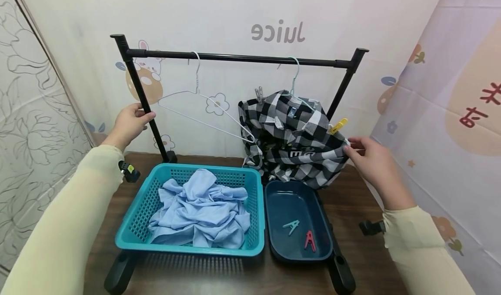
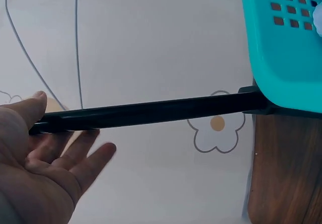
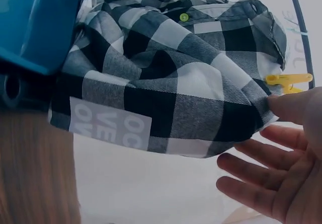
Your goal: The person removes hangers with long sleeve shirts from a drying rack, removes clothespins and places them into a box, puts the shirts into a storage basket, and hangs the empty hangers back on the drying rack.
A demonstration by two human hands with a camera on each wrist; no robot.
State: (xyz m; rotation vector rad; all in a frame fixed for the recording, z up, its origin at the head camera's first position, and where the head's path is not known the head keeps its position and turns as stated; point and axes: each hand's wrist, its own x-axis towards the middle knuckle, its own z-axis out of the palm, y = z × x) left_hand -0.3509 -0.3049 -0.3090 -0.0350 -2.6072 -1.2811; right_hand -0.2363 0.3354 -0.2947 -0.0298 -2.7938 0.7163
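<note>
My left hand [image 1: 131,123] grips the left post [image 1: 145,97] of a black clothes rack, thumb on one side and fingers on the other, as the left wrist view also shows. At the right, my right hand [image 1: 369,162] pinches the edge of a black, white and grey checked shirt [image 1: 313,134] between thumb and fingers. The shirt hangs bunched on a pale wire hanger [image 1: 294,75]. A yellow clothespin [image 3: 288,79] is clipped near the pinched edge, and a grey clothespin [image 1: 259,94] holds the shirt's other shoulder.
A bare wire hanger [image 1: 197,80] hangs left on the rack bar [image 1: 235,58]. Below, a turquoise basket [image 1: 188,250] holds crumpled light blue cloth [image 1: 203,212]. Beside it, a dark blue tray [image 1: 279,199] contains a green clothespin [image 1: 291,226] and a red clothespin [image 1: 310,241].
</note>
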